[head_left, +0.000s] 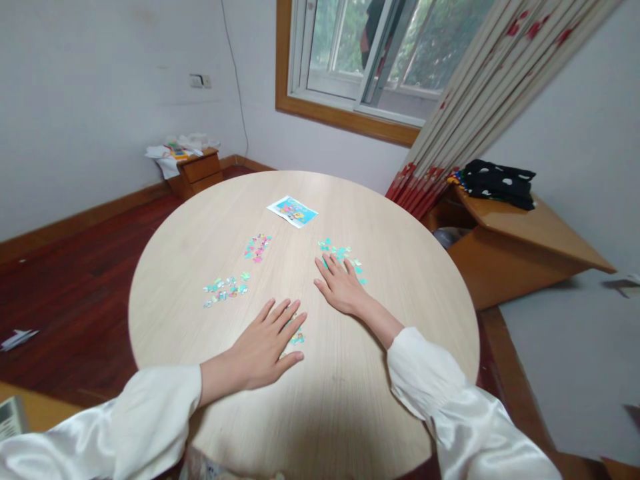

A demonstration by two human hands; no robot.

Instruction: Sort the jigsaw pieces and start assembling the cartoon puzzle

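My left hand (267, 343) lies flat with fingers spread near the middle front of the round table (330, 407). It partly covers a small group of jigsaw puzzle pieces (299, 337). Further right and back, my right hand (340, 283) rests palm down, fingers apart, over the near side of a spread of turquoise puzzle pieces (341, 252). To the left are a cluster of mostly pink pieces (258, 258) and a group of pale and blue pieces (226, 289). A colourful picture card (293, 211) lies beyond them. What is under my palms is hidden.
A wooden nightstand (201, 175) with papers stands back left. On the right, a tilted wooden cabinet (530, 243) carries black patterned cloth (499, 183). A long curtain (470, 87) hangs beside the window (370, 60). A white object (19, 339) lies on the floor at left.
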